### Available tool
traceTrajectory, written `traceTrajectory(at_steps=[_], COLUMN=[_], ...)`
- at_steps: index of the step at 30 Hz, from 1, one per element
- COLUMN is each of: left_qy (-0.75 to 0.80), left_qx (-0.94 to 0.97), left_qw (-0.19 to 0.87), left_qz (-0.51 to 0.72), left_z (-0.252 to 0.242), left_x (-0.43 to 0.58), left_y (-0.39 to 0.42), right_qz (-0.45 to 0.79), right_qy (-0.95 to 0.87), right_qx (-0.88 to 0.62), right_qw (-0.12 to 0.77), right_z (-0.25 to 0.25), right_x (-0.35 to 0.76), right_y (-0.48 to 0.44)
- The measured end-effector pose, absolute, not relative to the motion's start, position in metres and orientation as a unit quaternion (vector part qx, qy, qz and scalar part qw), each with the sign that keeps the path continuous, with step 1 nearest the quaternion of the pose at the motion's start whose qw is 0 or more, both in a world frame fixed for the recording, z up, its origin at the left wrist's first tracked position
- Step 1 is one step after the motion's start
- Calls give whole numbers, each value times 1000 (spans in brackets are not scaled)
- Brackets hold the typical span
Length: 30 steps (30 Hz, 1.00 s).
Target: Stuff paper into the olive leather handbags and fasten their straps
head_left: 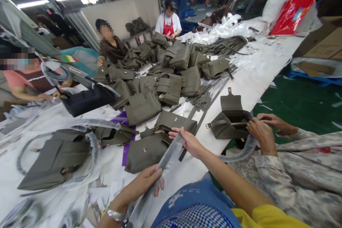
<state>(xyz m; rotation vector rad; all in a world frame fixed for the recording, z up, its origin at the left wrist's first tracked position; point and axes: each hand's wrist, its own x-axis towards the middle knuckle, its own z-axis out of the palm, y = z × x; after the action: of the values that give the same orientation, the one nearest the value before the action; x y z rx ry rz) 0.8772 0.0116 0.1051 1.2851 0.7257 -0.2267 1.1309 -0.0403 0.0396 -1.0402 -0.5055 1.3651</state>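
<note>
A long olive strap in a clear plastic sleeve (pixel 168 160) runs slantwise in front of me, from the apron up towards the bags. Its lower part lies in my left hand (pixel 145 183), thumb on top and fingers curled beneath. Farther up, my right hand (pixel 190 143) pinches the sleeve under its thumb, with the other fingers stretched out. Just past the sleeve, an olive handbag (pixel 145 151) with a small gold clasp lies on the table. Another olive bag (pixel 173 123) lies behind it, close to my right fingertips.
A co-worker's hands (pixel 260 128) work at an open olive bag (pixel 229 124) on my right. Many olive bags (pixel 171 85) are heaped mid-table. A bag with wrapped handles (pixel 58 156) lies left, a black bag (pixel 88 98) farther up. Other people sit across the table.
</note>
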Motion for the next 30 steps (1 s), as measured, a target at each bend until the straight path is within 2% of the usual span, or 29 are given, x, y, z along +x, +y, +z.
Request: traceTrajectory(at_steps=[3,6,10,13,19,23,27,30], left_qy=[369,425,467,482,533,575,590,600], left_qx=[565,541,536,538,478,437,424,421], left_qw=[737,724,697,682,673,651,640,632], left_qz=[-42,43,96,115,188,232,249,252], left_z=[93,93,102,105,102,105,107,103], left_x=[877,866,858,855,833,825,821,815], left_y=[14,23,30,31,33,37,43,50], right_qz=[409,253,231,232,176,104,-5,22], right_qy=[-343,-448,-501,-495,-513,-535,-574,-636], right_qx=[-642,-736,-777,-797,-815,-810,-710,-579], right_qw=[550,441,305,256,202,219,407,510], right_z=[19,-6,-29,-25,47,126,194,197], right_x=[1151,1164,1162,1171,1238,1269,1258,1224], right_y=[-43,-41,-21,4,63,121,185,201])
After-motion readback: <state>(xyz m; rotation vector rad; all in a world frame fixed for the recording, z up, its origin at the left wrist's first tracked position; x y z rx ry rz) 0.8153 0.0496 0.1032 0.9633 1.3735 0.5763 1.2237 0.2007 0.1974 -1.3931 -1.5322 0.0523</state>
